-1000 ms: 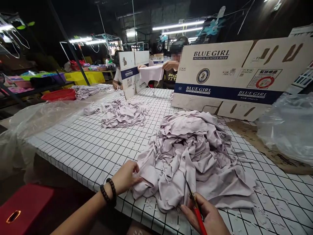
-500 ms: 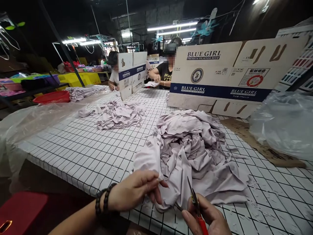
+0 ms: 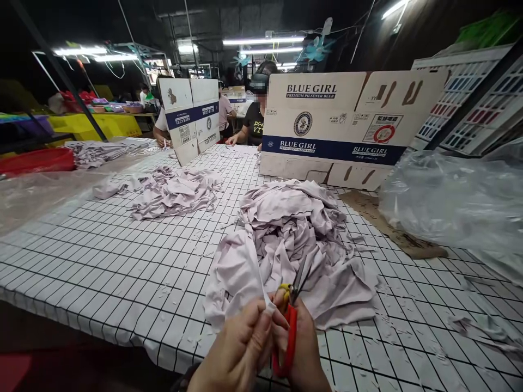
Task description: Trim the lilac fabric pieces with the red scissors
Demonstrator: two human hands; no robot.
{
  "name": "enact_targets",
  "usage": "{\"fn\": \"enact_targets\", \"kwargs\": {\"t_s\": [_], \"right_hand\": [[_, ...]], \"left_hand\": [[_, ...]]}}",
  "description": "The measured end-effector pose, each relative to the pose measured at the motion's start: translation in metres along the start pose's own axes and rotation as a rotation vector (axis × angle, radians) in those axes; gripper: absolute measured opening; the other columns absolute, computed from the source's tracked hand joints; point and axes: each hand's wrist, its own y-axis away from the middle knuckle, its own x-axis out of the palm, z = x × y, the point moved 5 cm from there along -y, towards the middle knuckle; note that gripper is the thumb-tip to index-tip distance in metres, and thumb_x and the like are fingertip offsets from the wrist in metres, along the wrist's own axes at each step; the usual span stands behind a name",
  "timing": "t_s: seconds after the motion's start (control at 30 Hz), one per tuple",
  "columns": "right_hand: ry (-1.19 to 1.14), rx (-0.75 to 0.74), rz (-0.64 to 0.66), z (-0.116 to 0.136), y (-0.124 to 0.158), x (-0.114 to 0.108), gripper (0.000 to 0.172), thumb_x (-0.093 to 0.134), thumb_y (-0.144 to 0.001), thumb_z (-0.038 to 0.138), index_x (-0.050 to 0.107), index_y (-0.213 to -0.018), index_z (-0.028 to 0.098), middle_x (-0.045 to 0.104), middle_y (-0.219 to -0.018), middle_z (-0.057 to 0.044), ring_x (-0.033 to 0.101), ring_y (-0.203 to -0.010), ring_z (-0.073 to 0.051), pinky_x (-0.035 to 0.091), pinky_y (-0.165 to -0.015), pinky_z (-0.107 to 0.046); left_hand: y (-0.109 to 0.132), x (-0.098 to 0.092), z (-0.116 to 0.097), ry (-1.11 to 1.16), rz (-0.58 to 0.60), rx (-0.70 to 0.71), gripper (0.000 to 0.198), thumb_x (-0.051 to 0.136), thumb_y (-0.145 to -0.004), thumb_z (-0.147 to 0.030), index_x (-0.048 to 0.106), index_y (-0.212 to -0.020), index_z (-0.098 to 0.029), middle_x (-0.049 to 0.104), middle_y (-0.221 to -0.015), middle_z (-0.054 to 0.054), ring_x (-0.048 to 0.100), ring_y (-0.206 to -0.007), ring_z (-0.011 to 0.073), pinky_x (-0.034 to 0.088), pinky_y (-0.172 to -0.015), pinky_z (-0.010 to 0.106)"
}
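My left hand (image 3: 247, 340) pinches the edge of a pale mauve fabric piece (image 3: 235, 261), pulling a narrow strip of it taut from the pile. Close against it, my right hand (image 3: 304, 340) is closed around small scissors with red handles (image 3: 291, 343); their blades point up and away, slightly parted. The right fingertips meet the left ones near the fabric's edge, and whether they also grip the cloth is hidden. Just beyond both hands lies a large crumpled heap of the same mauve fabric (image 3: 294, 209).
A smaller fabric pile (image 3: 175, 190) lies left on the white checked tablecloth (image 3: 122, 277), among scattered scraps. Cardboard panels (image 3: 327, 125) stand upright behind the heap. Clear plastic (image 3: 457, 201) and brown paper (image 3: 388, 226) are on the right. Co-workers sit across the table, one in a black shirt (image 3: 253, 120).
My left hand, loosely curled before, now pinches the cloth edge and draws it up. The right hand with the scissors has come over beside it. The view has turned right.
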Motion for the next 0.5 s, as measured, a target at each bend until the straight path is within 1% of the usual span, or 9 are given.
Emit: {"fn": "enact_targets", "kwargs": {"t_s": [0.03,0.1,0.17,0.23,0.3,0.33,0.37,0.43,0.5], "right_hand": [[-0.005,-0.02,-0.005,0.004,-0.004,0.0,0.034,0.082,-0.067,0.029,0.051,-0.078,0.023,0.056,-0.079,0.004,0.058,-0.067,-0.011,0.051,-0.064,-0.021],[0.009,-0.064,-0.041,0.015,-0.011,-0.008,0.031,0.08,-0.07,0.029,0.05,-0.076,0.022,0.057,-0.081,0.003,0.058,-0.073,-0.011,0.05,-0.069,-0.019],[0.048,-0.125,-0.106,0.026,-0.017,-0.022,0.03,0.078,-0.073,0.031,0.05,-0.075,0.022,0.058,-0.084,0.003,0.058,-0.078,-0.011,0.049,-0.072,-0.018],[0.098,-0.131,-0.13,0.029,-0.022,-0.033,0.032,0.08,-0.071,0.032,0.05,-0.075,0.022,0.059,-0.084,0.003,0.058,-0.078,-0.011,0.049,-0.072,-0.018],[0.16,-0.057,-0.092,0.021,-0.025,-0.038,0.035,0.082,-0.068,0.033,0.05,-0.074,0.021,0.059,-0.08,0.003,0.056,-0.072,-0.011,0.048,-0.068,-0.019],[0.187,-0.002,-0.054,0.014,-0.025,-0.038,0.036,0.083,-0.067,0.034,0.05,-0.074,0.021,0.058,-0.077,0.003,0.055,-0.068,-0.011,0.048,-0.065,-0.019],[0.206,0.054,-0.006,0.006,-0.025,-0.037,0.037,0.083,-0.066,0.035,0.05,-0.075,0.021,0.057,-0.074,0.004,0.054,-0.065,-0.011,0.047,-0.063,-0.02],[0.222,0.142,0.08,-0.004,-0.022,-0.035,0.038,0.084,-0.065,0.037,0.05,-0.075,0.021,0.056,-0.069,0.004,0.053,-0.061,-0.011,0.047,-0.06,-0.023],[0.254,0.162,0.115,-0.003,-0.017,-0.036,0.038,0.081,-0.066,0.04,0.051,-0.079,0.021,0.058,-0.072,0.003,0.054,-0.061,-0.012,0.048,-0.062,-0.025]], "left_hand": [[-0.001,-0.006,-0.001,-0.05,-0.031,0.022,0.036,0.037,-0.099,-0.046,0.06,-0.093,-0.018,0.04,-0.057,-0.005,0.034,-0.049,0.0092,0.031,-0.049,0.021],[-0.005,-0.019,-0.001,-0.175,-0.108,0.08,0.033,0.04,-0.099,-0.04,0.062,-0.09,-0.018,0.048,-0.063,-0.001,0.045,-0.059,0.0117,0.039,-0.059,0.023],[-0.012,-0.03,0.002,-0.267,-0.164,0.129,0.03,0.045,-0.098,-0.037,0.066,-0.088,-0.018,0.057,-0.085,0.005,0.054,-0.083,0.0168,0.044,-0.076,0.026],[-0.019,-0.035,0.007,-0.272,-0.169,0.167,0.03,0.048,-0.096,-0.036,0.071,-0.086,-0.019,0.053,-0.118,0.011,0.048,-0.113,0.0231,0.04,-0.094,0.03],[-0.026,-0.033,0.014,-0.194,-0.117,0.195,0.032,0.049,-0.096,-0.036,0.073,-0.084,-0.019,0.044,-0.138,0.01,0.037,-0.129,0.0268,0.035,-0.102,0.033],[-0.029,-0.031,0.017,-0.142,-0.08,0.206,0.032,0.05,-0.096,-0.035,0.073,-0.083,-0.019,0.045,-0.139,0.01,0.037,-0.131,0.0273,0.034,-0.103,0.033],[-0.031,-0.028,0.02,-0.084,-0.046,0.214,0.031,0.05,-0.095,-0.035,0.073,-0.083,-0.018,0.051,-0.133,0.01,0.041,-0.128,0.0267,0.036,-0.101,0.033],[-0.034,-0.022,0.025,0.03,0.01,0.213,0.03,0.05,-0.096,-0.034,0.073,-0.084,-0.018,0.063,-0.111,0.011,0.056,-0.108,0.0232,0.043,-0.091,0.031],[-0.037,-0.019,0.029,0.093,0.031,0.208,0.03,0.049,-0.096,-0.033,0.071,-0.085,-0.017,0.064,-0.094,0.008,0.06,-0.086,0.0182,0.047,-0.078,0.028]]}}
